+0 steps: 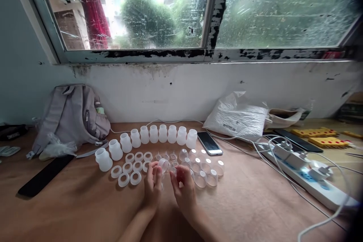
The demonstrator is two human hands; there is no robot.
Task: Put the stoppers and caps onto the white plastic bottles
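My left hand (153, 186) is closed, with a clear domed cap (163, 164) at its fingertips. Beside it, my right hand (183, 190) curls its fingers in; anything pinched there is too small to make out. Behind both hands lie several clear bottle teats (165, 156), partly hidden by the fingers. To the left are several translucent screw rings (127, 167), laid flat in rows. More clear domed caps (200, 178) stand in a group to the right. Several frosted white baby bottles (153, 134) form a curved row at the back.
A phone (210, 143) lies right of the bottles. A white plastic package (238, 117) rests against the wall. Cables run to a power strip (306, 176) at right. On the left are a grey backpack (70, 113) and a long black object (45, 177).
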